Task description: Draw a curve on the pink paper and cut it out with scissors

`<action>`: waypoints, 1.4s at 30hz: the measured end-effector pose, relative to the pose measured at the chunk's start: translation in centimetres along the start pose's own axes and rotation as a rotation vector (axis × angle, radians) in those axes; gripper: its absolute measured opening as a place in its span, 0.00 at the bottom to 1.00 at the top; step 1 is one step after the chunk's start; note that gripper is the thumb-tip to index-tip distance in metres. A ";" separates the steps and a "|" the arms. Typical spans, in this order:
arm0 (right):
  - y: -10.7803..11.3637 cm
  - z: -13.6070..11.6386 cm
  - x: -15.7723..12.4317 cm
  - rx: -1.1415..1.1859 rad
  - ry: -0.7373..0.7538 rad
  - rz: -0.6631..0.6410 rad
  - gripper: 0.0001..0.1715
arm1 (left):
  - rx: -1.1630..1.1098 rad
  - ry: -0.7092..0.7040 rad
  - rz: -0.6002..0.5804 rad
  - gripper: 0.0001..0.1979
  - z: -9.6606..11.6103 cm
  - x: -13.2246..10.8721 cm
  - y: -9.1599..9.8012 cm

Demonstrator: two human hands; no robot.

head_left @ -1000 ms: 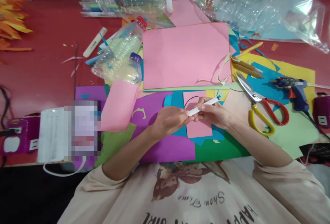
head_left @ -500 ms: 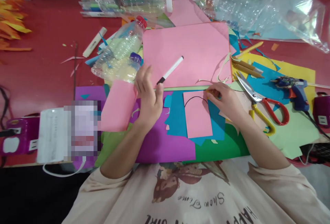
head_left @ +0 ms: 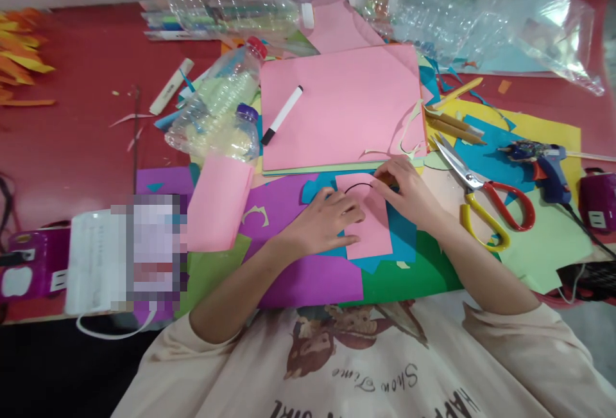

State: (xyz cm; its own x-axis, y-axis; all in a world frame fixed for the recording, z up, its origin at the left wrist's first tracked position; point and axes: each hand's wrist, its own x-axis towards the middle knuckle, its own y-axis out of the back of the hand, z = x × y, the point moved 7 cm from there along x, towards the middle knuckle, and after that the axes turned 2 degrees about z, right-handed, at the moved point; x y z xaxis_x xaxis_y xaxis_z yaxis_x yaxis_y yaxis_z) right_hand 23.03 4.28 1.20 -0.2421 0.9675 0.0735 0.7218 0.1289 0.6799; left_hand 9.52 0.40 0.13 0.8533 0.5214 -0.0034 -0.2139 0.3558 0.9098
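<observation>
A small pink paper rectangle [head_left: 368,228] with a black curved line near its top lies on blue paper [head_left: 403,238]. My left hand [head_left: 330,222] reaches over its left side, fingers spread and touching or just above it. My right hand [head_left: 402,190] is at its upper right edge, thumb and bent fingers closed on that edge; the fingertips partly hide the grip. A black-and-white marker [head_left: 283,116] rests on the large pink sheet [head_left: 346,110] beyond my hands.
Red-and-yellow scissors [head_left: 474,180] and a blue glue gun [head_left: 548,164] lie at right. A clear bottle [head_left: 245,132] wrapped in pink paper [head_left: 219,203] lies at left, near a phone [head_left: 156,238]. More plastic bottles [head_left: 240,10] line the back.
My left hand has moved right and down from beside the marker to the small pink paper. The marker has shifted left on the large sheet. My right hand stays at the paper's edge.
</observation>
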 end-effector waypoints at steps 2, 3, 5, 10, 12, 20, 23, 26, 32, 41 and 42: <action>-0.1 0.0 -0.1 0.171 -0.055 -0.020 0.06 | 0.006 0.006 -0.009 0.15 -0.1 0.0 0.1; -0.2 0.0 -0.1 0.265 -0.088 -0.031 0.06 | 0.010 0.006 -0.012 0.15 -0.1 -0.1 0.2; -0.3 0.0 -0.2 0.419 -0.138 -0.046 0.10 | 0.013 -0.005 0.005 0.15 0.0 -0.2 0.2; 0.8 -0.3 -0.3 0.572 -0.151 0.047 0.16 | -0.282 0.042 0.502 0.06 -0.4 -1.2 2.9; 1.1 -0.3 -0.3 0.690 -0.162 0.057 0.13 | -0.523 0.249 0.843 0.11 -2.4 -2.6 4.0; 1.5 -0.2 -0.6 0.764 -0.193 0.182 0.11 | -1.511 0.640 0.280 0.20 -2.7 -0.4 -1.8; 1.1 0.1 -0.5 0.758 -0.199 0.174 0.12 | -1.624 0.812 0.289 0.18 -2.7 -1.1 -2.6; 0.2 0.7 -0.4 0.810 -0.246 0.102 0.10 | -1.633 0.881 0.319 0.17 -2.8 -1.4 -2.7; 0.1 1.0 -0.2 0.871 -0.284 0.090 0.09 | -1.651 0.898 0.306 0.16 -2.1 -1.5 -3.0; 0.5 0.0 -0.3 0.837 -0.139 0.099 0.09 | -1.848 0.955 0.146 0.17 -1.1 -1.4 -3.4; 0.4 -0.1 -0.4 0.832 -0.125 0.091 0.08 | -1.843 0.959 0.158 0.17 -1.1 -1.5 -3.4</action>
State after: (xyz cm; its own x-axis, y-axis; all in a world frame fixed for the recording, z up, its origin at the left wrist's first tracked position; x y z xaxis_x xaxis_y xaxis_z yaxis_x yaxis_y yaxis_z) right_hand 23.38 3.96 1.50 -0.1217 0.9925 -0.0129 0.9890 0.1201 -0.0868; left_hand 8.49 -0.74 -3.45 0.4538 0.5488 -0.7021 -0.8787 0.1444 -0.4551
